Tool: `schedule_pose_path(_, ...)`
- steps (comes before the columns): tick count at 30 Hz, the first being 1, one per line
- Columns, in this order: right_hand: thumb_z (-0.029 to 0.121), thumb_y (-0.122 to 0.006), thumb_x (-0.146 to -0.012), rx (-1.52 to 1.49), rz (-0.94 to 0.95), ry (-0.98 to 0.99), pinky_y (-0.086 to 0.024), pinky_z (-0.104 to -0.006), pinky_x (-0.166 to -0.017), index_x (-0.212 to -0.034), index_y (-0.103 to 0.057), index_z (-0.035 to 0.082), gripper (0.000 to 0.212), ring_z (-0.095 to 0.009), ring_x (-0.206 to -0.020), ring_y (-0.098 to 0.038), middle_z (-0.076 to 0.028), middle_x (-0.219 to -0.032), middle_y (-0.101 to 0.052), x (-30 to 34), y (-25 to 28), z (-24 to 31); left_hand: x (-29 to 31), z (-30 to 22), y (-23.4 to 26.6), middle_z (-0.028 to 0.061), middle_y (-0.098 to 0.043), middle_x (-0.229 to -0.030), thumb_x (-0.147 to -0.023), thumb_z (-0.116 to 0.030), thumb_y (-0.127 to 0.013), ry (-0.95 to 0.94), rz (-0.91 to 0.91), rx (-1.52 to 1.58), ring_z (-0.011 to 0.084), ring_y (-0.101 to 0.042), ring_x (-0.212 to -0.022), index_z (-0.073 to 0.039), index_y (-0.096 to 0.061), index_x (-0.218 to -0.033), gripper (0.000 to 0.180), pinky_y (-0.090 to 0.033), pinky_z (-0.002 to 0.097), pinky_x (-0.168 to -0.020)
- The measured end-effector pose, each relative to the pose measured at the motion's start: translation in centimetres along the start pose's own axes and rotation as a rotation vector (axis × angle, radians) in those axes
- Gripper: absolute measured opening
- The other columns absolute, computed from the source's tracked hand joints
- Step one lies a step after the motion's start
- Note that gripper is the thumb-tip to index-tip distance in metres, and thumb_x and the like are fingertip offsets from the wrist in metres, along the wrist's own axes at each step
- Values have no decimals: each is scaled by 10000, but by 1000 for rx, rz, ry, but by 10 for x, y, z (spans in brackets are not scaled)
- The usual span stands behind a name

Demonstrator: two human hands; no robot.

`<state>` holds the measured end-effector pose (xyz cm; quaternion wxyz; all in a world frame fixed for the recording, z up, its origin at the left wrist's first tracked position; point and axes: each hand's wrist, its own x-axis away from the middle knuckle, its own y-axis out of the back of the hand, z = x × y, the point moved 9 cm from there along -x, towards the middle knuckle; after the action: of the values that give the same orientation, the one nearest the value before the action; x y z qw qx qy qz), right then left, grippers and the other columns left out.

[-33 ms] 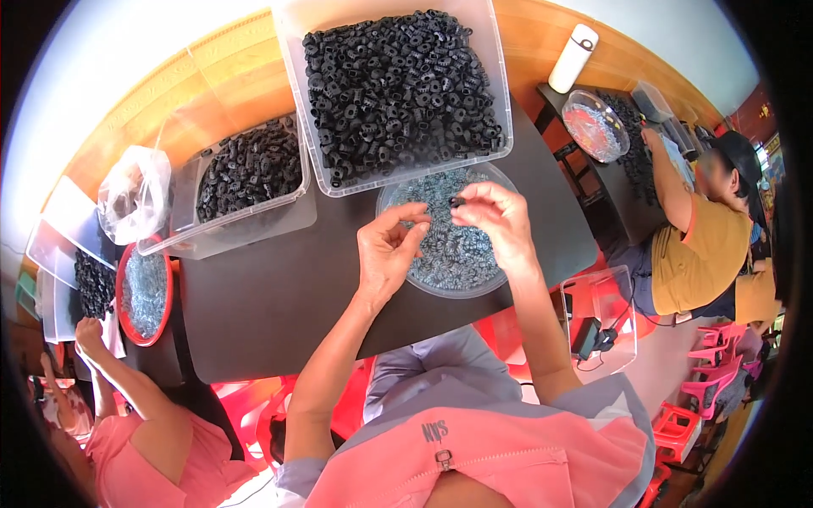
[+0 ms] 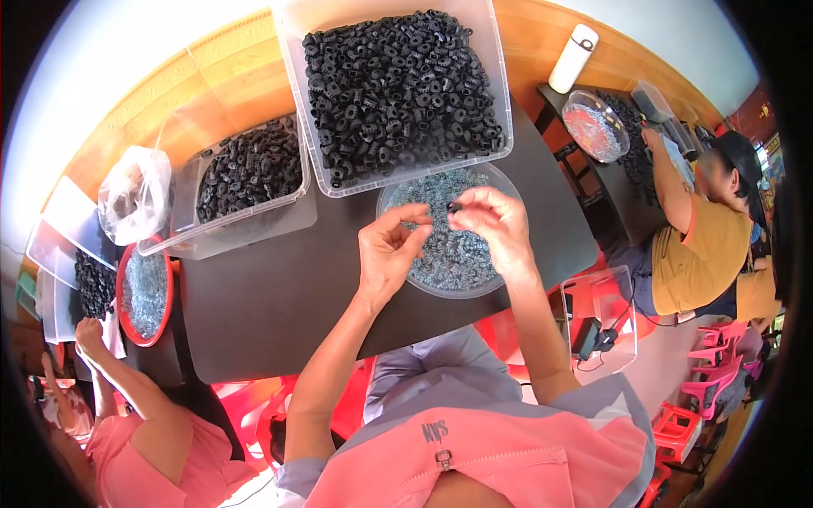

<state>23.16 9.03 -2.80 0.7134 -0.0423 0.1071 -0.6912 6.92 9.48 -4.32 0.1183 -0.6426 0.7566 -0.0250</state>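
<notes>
Your right hand [image 2: 501, 229] has edged slightly left toward your left hand [image 2: 389, 254], pinching a small black part [image 2: 455, 207] above a round tub [image 2: 457, 295] of bluish-grey pieces. Your left thumb and forefinger nearly meet (whether they grip anything is unclear). Beyond, at the tabletop's [image 2: 296, 305] far side, stands a black-filled bin [image 2: 415, 173].

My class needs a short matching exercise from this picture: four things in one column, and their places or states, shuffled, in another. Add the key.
Things
1. The person's right hand
2. The bottle
3. The large clear bin
4. The red-rimmed basin

Places and states
A. At the left, holding blue-grey pieces
B. Pinching a small black part
C. At the upper right, near a round clear bowl
D. At the top centre, heaped with black parts

Pairs: 1-B, 2-C, 3-D, 4-A
</notes>
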Motion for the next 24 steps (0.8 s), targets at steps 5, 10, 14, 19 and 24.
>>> schedule_pose_path(5, -57, -637, -801, -64, -15, 60, -545, -249, -743, -941, -594, -16, 152, -130, -845, -620, -65, -928, -605, 16, -20, -11, 0, 0, -5, 42, -616, -882, -783, 14, -686, -2, 117, 106, 54, -560, -628, -12, -662, -971, 191, -474, 188, -534)
schedule_pose_path(10, -59, -647, -795, 1, -42, 97, -533, -239, -730, -942, -597, -15, 162, -125, -866, -612, -50, -917, -598, 22, -19, -15, 1, 4, -7, 26, -598, -849, -794, -15, -687, 63, 132, 188, 63, -569, -643, -15, -669, -917, 124, -447, 178, -520)
schedule_pose_path(14, -58, -648, -794, 187, -21, 125, -514, -230, -700, -929, -624, -5, 147, -115, -847, -600, -42, -902, -596, 25, -16, -6, 0, 11, -8, 46, -634, -869, -835, -50, -650, 76, 150, 225, 75, -579, -666, -25, -642, -936, 105, -448, 191, -531)
schedule_pose_path(19, -22, -674, -744, 657, -323, 331, -478, -246, -586, -859, -659, 21, 124, -118, -662, -602, -57, -756, -628, 17, 43, 29, -2, 9, -5, 105, -655, -916, -866, -42, -600, 130, 123, 244, 127, -611, -717, -29, -584, -944, 81, -496, 250, -601)
schedule_pose_path(24, 6, -684, -693, 987, -193, 221, -485, -348, -665, -816, -645, 43, 134, -243, -722, -614, -89, -776, -630, 18, 42, 13, -1, 11, -7, 111, -659, -896, -864, -49, -599, 127, 115, 242, 124, -612, -694, -38, -581, -933, 72, -508, 252, -607)
